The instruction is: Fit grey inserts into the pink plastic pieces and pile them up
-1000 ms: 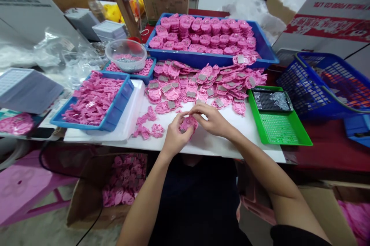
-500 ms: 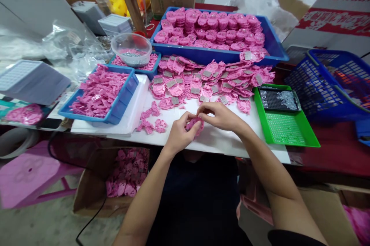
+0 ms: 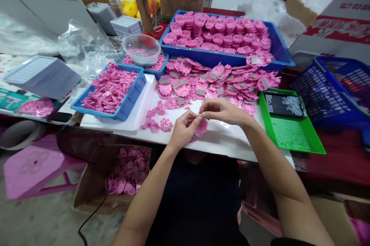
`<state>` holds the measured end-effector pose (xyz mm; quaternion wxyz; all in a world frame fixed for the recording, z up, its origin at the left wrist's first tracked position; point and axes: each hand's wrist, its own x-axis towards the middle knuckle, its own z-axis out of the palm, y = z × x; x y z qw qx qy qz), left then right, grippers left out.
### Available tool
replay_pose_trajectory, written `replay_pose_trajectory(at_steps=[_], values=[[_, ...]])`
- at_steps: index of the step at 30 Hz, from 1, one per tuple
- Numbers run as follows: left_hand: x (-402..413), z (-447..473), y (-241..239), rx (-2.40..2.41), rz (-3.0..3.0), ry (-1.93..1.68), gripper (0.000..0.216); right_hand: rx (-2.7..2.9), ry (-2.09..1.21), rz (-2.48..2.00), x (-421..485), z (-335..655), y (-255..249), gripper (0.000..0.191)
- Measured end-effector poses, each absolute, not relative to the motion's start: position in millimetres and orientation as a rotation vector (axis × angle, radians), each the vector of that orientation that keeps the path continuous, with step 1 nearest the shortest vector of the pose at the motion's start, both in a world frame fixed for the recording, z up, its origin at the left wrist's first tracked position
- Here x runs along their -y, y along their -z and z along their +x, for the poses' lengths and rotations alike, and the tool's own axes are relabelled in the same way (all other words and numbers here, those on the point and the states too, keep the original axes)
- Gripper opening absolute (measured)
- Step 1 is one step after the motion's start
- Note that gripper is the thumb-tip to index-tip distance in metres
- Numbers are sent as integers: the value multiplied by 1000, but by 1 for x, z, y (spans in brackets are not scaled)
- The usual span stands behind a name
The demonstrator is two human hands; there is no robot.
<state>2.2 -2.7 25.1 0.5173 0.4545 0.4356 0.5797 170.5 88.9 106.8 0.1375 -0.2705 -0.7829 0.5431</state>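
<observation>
My left hand (image 3: 184,129) is closed around a pink plastic toy shell (image 3: 200,128), held just above the white board (image 3: 219,142) at the table's near edge. My right hand (image 3: 222,111) pinches at the shell's top edge, fingertips meeting those of the left; what the pinch holds is too small to make out. Behind my hands lies a heap of pink shells with grey inserts (image 3: 214,82). A few small pink pieces (image 3: 156,121) lie to the left of my left hand.
A big blue tray of stacked pink shells (image 3: 222,32) stands at the back. At left are a blue tray of pink parts (image 3: 111,90) and a clear bowl (image 3: 141,49). A green tray with a black grid (image 3: 287,119) sits at right, beside a blue basket (image 3: 332,88). Under the table is a carton of pink shells (image 3: 121,173).
The shell has tilted up on edge in my left hand. My right hand has gone from resting over it to pinching at its top. The view has shifted a little left.
</observation>
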Motion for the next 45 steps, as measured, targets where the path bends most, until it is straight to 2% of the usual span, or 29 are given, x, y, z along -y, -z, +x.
replay_pose_trajectory(at_steps=[4, 7, 11, 14, 17, 26, 35, 39, 45], values=[[2, 2, -27, -994, 1054, -1422, 32, 2217, -1755, -692, -105, 170, -103, 33], [0, 2, -25, -990, 1039, -1461, 30, 2091, -1748, -740, -115, 158, -90, 38], [0, 1, -24, -979, 1000, -1511, 29, 2171, -1606, -779, -123, 121, -69, 31], [3, 0, -25, -957, 1016, -1518, 29, 2380, -1581, -578, -123, 93, -56, 24], [5, -2, -25, -900, 1078, -1484, 29, 2576, -1577, -336, -123, 80, -49, 29], [10, -4, -30, -805, 1159, -1350, 36, 2829, -1271, -243, -126, 84, -45, 28], [15, -7, -27, -649, 1193, -1088, 38, 2918, -780, -253, -108, 81, -45, 25], [14, -9, -27, -643, 1149, -1169, 38, 2972, -646, -315, -106, 89, -50, 17], [9, -5, -24, -765, 852, -1476, 38, 2951, -689, -492, -109, 111, -58, 9]])
